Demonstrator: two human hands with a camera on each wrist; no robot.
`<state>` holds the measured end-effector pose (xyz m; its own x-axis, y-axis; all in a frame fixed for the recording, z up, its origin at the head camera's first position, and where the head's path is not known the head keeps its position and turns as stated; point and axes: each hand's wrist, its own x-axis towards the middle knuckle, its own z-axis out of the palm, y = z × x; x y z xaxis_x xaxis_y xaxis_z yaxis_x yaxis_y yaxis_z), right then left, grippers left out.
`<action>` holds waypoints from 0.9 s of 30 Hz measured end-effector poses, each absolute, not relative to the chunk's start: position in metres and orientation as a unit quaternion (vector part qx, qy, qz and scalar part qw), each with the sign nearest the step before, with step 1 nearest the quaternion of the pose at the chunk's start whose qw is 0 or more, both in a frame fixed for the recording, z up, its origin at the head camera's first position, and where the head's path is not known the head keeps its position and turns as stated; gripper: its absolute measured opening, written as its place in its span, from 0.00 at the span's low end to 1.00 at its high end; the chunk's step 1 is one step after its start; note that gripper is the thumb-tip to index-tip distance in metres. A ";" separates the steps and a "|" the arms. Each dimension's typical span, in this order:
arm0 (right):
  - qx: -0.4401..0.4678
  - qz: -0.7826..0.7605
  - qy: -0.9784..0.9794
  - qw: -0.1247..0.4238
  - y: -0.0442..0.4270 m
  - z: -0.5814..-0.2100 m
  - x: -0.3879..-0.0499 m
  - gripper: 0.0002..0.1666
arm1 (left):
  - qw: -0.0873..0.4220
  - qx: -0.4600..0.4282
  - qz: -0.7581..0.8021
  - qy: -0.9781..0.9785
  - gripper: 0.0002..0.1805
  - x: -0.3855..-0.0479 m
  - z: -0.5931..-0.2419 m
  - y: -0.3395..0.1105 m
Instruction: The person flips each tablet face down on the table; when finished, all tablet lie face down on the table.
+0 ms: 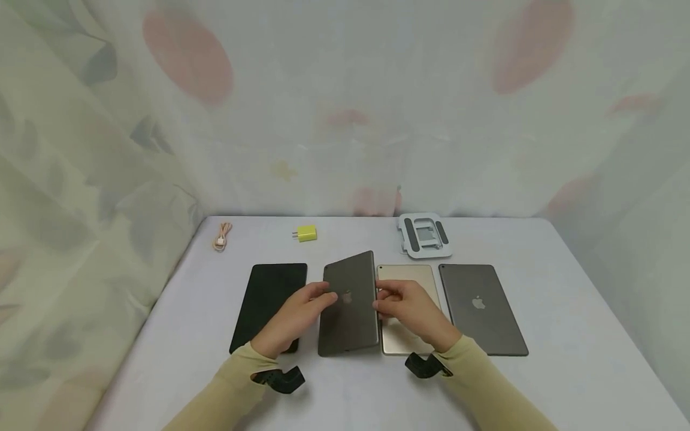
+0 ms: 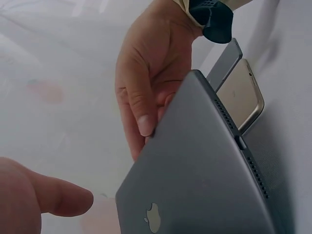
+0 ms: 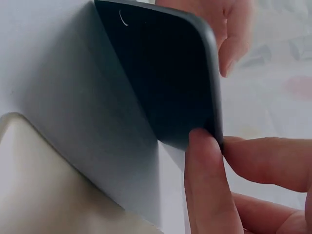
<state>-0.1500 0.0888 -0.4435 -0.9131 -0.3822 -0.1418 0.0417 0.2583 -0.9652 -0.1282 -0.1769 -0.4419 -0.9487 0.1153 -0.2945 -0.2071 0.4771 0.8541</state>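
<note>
- right hand (image 1: 409, 308): thumb and finger clamped on the raised right edge of a gray tablet (image 1: 350, 326).
- left hand (image 1: 293, 317): fingers loose and apart, near the tablet's left side; whether they touch it, i cannot tell.
- the gray tablet sits tilted mid-table, left edge down, logo side up, dark screen underneath.
- just beside it: a black tablet (image 1: 272, 287) lying flat to the left, a gold tablet (image 1: 401, 341) to the right, partly behind the right hand.
- further right, a second dark gray tablet (image 1: 480, 323), flat.
- along the back: bundled cable (image 1: 221, 237), yellow plug (image 1: 307, 233), white stand (image 1: 429, 243).
</note>
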 end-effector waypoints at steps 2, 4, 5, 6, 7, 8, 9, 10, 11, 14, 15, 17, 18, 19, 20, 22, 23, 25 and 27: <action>-0.106 -0.598 0.774 0.180 0.088 -0.445 -0.150 0.35 | 0.158 -0.027 0.509 0.846 0.35 -0.129 -0.441 -0.178; -0.101 -0.599 0.773 0.183 0.088 -0.446 -0.150 0.36 | 0.158 -0.028 0.507 0.847 0.36 -0.129 -0.440 -0.179; -0.098 -0.601 0.771 0.185 0.087 -0.447 -0.150 0.36 | 0.158 -0.029 0.505 0.848 0.36 -0.129 -0.439 -0.180; -0.096 -0.603 0.770 0.187 0.086 -0.448 -0.150 0.36 | 0.157 -0.029 0.503 0.849 0.36 -0.129 -0.438 -0.180; -0.093 -0.605 0.768 0.188 0.086 -0.449 -0.150 0.36 | 0.157 -0.029 0.501 0.850 0.36 -0.129 -0.438 -0.181; -0.091 -0.607 0.766 0.189 0.085 -0.450 -0.151 0.36 | 0.157 -0.030 0.500 0.851 0.36 -0.129 -0.438 -0.182; -0.089 -0.608 0.766 0.189 0.085 -0.451 -0.151 0.36 | 0.157 -0.029 0.498 0.852 0.36 -0.129 -0.437 -0.182; -0.086 -0.609 0.765 0.189 0.084 -0.452 -0.151 0.36 | 0.157 -0.030 0.497 0.853 0.36 -0.128 -0.437 -0.183; -0.083 -0.608 0.767 0.189 0.084 -0.453 -0.151 0.36 | 0.156 -0.029 0.496 0.853 0.37 -0.128 -0.437 -0.183; -0.075 -0.600 0.774 0.188 0.083 -0.455 -0.150 0.35 | 0.157 -0.028 0.495 0.854 0.37 -0.128 -0.436 -0.184; -0.073 -0.595 0.778 0.188 0.083 -0.456 -0.150 0.35 | 0.156 -0.027 0.495 0.854 0.37 -0.128 -0.435 -0.184; -0.071 -0.586 0.786 0.187 0.082 -0.456 -0.149 0.35 | 0.157 -0.027 0.494 0.855 0.37 -0.127 -0.434 -0.184; -0.070 -0.580 0.790 0.185 0.082 -0.457 -0.149 0.35 | 0.157 -0.028 0.495 0.854 0.37 -0.127 -0.434 -0.184; -0.069 -0.575 0.795 0.182 0.082 -0.457 -0.149 0.35 | 0.158 -0.028 0.495 0.854 0.37 -0.127 -0.434 -0.184; -0.068 -0.571 0.798 0.180 0.082 -0.457 -0.149 0.36 | 0.158 -0.027 0.495 0.854 0.37 -0.127 -0.433 -0.184; -0.065 -0.565 0.803 0.177 0.082 -0.457 -0.148 0.36 | 0.158 -0.028 0.496 0.853 0.37 -0.126 -0.433 -0.184; -0.064 -0.564 0.804 0.177 0.082 -0.458 -0.148 0.37 | 0.158 -0.028 0.497 0.853 0.37 -0.126 -0.433 -0.184; -0.058 -0.563 0.805 0.178 0.081 -0.458 -0.148 0.37 | 0.158 -0.028 0.498 0.852 0.37 -0.126 -0.433 -0.185; -0.051 -0.568 0.800 0.185 0.081 -0.458 -0.149 0.37 | 0.158 -0.028 0.498 0.852 0.37 -0.126 -0.433 -0.186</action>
<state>-0.1487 0.0812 -0.4585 -0.9263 -0.2925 -0.2375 0.1277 0.3493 -0.9283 -0.1256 -0.1856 -0.4333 -0.9486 0.1092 -0.2970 -0.2052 0.5019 0.8402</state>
